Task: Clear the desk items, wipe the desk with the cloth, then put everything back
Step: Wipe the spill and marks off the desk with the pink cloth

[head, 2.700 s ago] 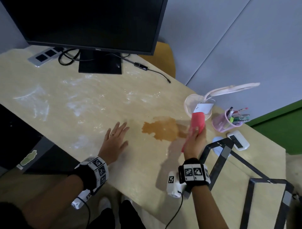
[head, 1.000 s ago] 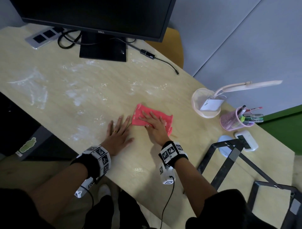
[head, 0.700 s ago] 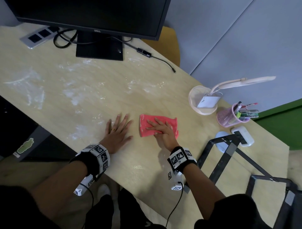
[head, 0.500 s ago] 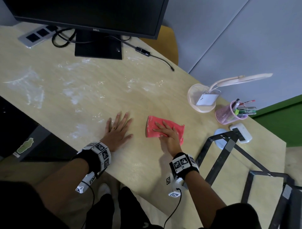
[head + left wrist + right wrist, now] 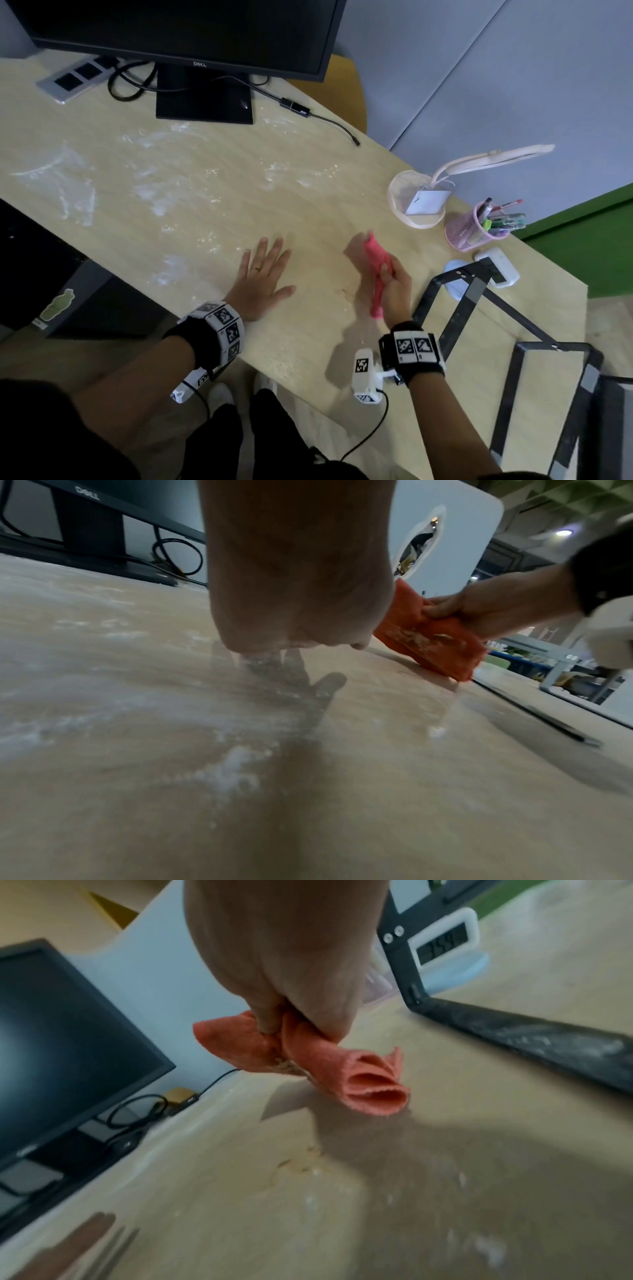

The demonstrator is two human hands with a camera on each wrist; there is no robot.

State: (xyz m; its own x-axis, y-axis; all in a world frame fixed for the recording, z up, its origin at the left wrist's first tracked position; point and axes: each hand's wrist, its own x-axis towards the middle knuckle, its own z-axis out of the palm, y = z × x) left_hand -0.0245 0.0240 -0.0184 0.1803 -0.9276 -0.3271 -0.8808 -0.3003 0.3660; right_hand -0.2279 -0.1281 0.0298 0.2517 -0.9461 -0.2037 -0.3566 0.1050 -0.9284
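Head view: the right hand (image 5: pixel 394 291) has its grip clamped on one bunched pink cloth (image 5: pixel 375 263), lifted off the tabletop (image 5: pixel 191 205). Half a second ago that hand pressed the cloth flat. To its left the left hand (image 5: pixel 262 277) lies flat, fingers spread, as before. Right of the grip stand one lamp (image 5: pixel 445 181), one pen cup (image 5: pixel 466 229) and one clock (image 5: pixel 496 265).

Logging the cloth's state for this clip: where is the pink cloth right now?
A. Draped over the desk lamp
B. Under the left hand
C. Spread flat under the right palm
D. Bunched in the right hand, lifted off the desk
D: the right hand grips the bunched pink cloth, and its shadow on the desk shows it is lifted.
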